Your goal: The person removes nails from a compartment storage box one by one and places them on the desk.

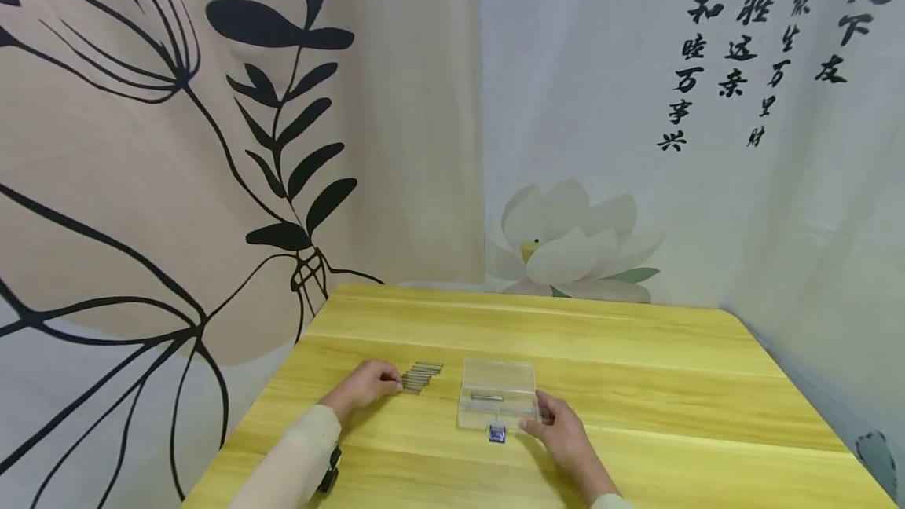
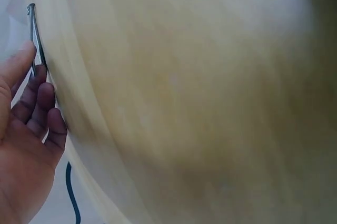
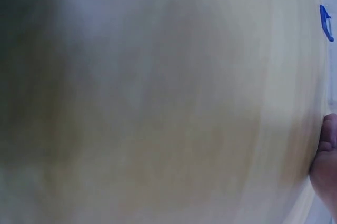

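Note:
My left hand (image 1: 368,385) pinches a thin metal rod (image 2: 31,24) between thumb and fingertips; in the left wrist view the rod has a small knob at its far end. Several similar metal rods (image 1: 423,372) lie in a slanted row on the table, right beside those fingers. A clear plastic box (image 1: 474,419) stands with its lid (image 1: 498,374) folded back, and one metal rod (image 1: 487,397) lies inside it. On the box's front is a blue latch (image 1: 497,433). My right hand (image 1: 562,429) grips the box's right side, thumb at the front corner.
The wooden-patterned table (image 1: 636,383) stretches out around the box and the rods. Behind it hangs a printed curtain (image 1: 417,140) with plants and writing. A dark band (image 1: 329,471) is strapped at the left wrist.

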A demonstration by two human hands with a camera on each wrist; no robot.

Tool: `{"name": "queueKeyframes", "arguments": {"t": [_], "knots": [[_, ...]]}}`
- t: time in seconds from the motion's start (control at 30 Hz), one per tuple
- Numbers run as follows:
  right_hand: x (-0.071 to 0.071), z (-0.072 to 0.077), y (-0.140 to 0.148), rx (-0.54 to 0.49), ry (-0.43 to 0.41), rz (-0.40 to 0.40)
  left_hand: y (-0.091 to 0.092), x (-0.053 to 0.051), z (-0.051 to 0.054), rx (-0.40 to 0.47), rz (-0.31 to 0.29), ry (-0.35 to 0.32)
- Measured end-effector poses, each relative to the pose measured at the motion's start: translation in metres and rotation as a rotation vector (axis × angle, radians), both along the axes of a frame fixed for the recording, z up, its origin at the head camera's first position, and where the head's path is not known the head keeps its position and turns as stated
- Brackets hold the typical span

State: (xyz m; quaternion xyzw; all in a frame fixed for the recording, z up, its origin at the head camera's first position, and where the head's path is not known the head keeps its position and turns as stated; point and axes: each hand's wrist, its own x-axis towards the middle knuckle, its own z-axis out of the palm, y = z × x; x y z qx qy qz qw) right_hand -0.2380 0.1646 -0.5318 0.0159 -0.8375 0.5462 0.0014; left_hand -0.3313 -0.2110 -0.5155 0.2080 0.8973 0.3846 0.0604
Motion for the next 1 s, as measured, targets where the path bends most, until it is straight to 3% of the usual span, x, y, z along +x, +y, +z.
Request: {"name": "queueKeyframes", "arguments": {"t": [0.33,0.6,1.0], "knots": [[-0.0001,0.0011,0.0009,0.017,0.019,-0.001,0.0028,-0.0028,-0.0003,-0.045,0.06,0.045],[0.0,0.0014,0.0019,0.013,0.009,-0.006,0.0027,0.001,0.0053,-0.035,0.083,0.002],[0.0014,0.0015,0.0014,-0.002,0.001,-0.012,0.0004,-0.0021,0.0049,0.003,0.084,-0.022]]}}
